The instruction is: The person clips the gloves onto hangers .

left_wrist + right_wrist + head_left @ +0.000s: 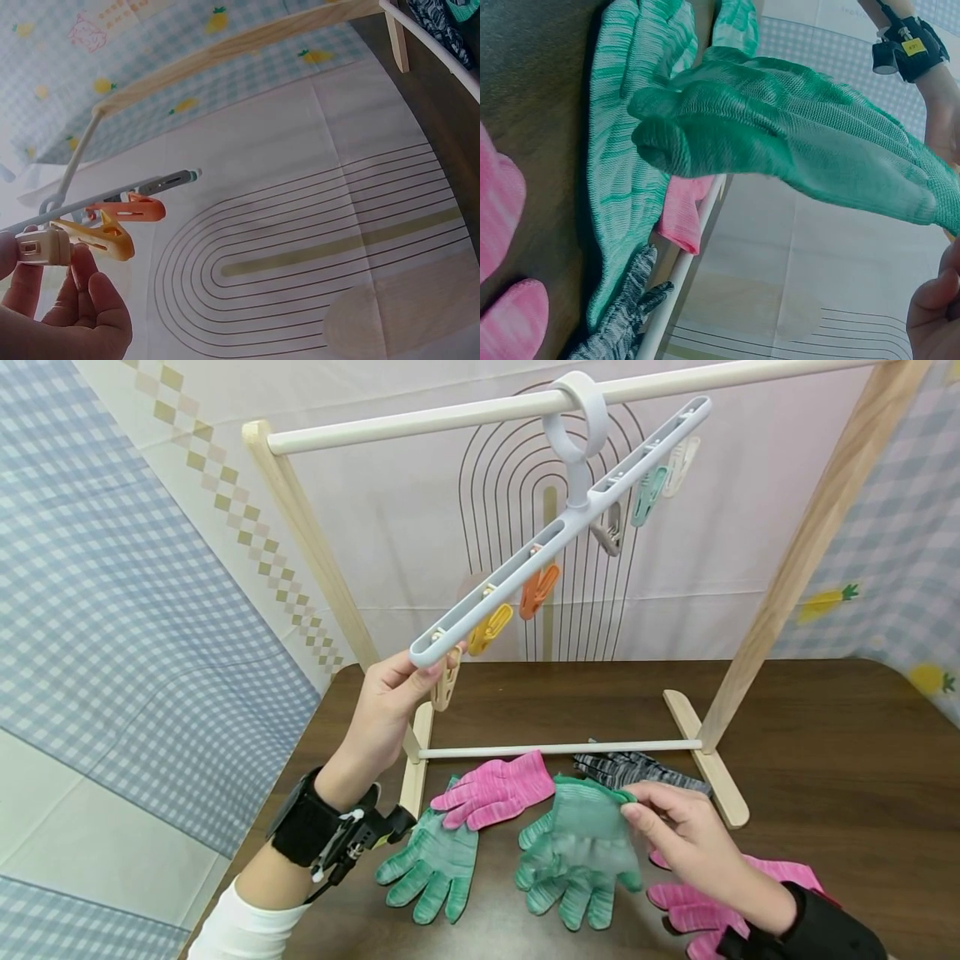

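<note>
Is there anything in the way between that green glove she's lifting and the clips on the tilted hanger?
Nothing visible blocks it. The right hand pinches the green glove above the table; open air lies up to the beige clip that the left hand holds at the hanger low end.

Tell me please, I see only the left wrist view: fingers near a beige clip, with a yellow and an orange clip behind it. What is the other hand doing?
Observer: The right hand pinches a green glove by its cuff and lifts it off the table.
Operator: Is the bar with the clips hanging level?
Observer: No. The clip hanger tilts, and the left hand holds its lower end, by the beige clip.
Operator: Are more gloves waiting?
Observer: Yes. On the table lie a second green glove, a pink glove, a grey striped glove and another pink glove under the right wrist.
</note>
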`<state>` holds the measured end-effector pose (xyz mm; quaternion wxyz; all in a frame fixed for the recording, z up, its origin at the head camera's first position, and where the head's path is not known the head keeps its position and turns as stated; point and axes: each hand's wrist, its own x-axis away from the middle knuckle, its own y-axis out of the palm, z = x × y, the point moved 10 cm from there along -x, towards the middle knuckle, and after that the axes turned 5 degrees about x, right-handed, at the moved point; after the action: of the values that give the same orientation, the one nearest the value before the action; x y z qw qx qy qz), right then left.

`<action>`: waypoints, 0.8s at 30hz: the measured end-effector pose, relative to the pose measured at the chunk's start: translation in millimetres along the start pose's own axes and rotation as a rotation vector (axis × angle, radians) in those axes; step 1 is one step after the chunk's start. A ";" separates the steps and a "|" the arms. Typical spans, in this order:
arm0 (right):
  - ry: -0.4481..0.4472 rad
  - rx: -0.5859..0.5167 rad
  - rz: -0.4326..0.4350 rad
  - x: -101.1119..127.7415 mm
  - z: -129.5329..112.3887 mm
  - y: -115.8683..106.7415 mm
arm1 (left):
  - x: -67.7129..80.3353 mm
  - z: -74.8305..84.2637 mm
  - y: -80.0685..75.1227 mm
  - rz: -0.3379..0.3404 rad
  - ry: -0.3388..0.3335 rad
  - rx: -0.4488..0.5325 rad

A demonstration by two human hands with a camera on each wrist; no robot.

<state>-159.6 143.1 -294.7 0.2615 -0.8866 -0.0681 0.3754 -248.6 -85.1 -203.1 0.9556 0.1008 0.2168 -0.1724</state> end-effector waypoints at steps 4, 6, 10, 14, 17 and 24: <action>0.000 0.030 0.019 -3.4 0.0 -1.3 | -0.5 -0.5 0.5 -0.003 0.010 -0.008; -0.002 0.028 0.031 -5.5 -0.7 -2.0 | -0.7 -0.5 1.0 -0.004 0.011 -0.015; -0.001 0.025 0.046 -9.9 -1.9 -2.8 | -0.6 0.1 1.5 -0.006 0.009 -0.020; -0.009 0.013 0.056 -14.0 -3.8 -3.5 | -0.4 0.4 1.6 -0.005 0.005 -0.026; -0.018 -0.003 0.067 -16.5 -4.7 -4.4 | -0.5 -0.7 1.3 -0.001 0.002 -0.029; -0.008 -0.009 0.074 -22.4 -5.3 -4.2 | -0.5 -4.5 0.3 0.015 -0.014 -0.033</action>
<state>-171.4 137.5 -275.3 0.2432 -0.8882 -0.0376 0.3881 -250.6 -83.4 -206.8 0.9599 0.0853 0.2120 -0.1626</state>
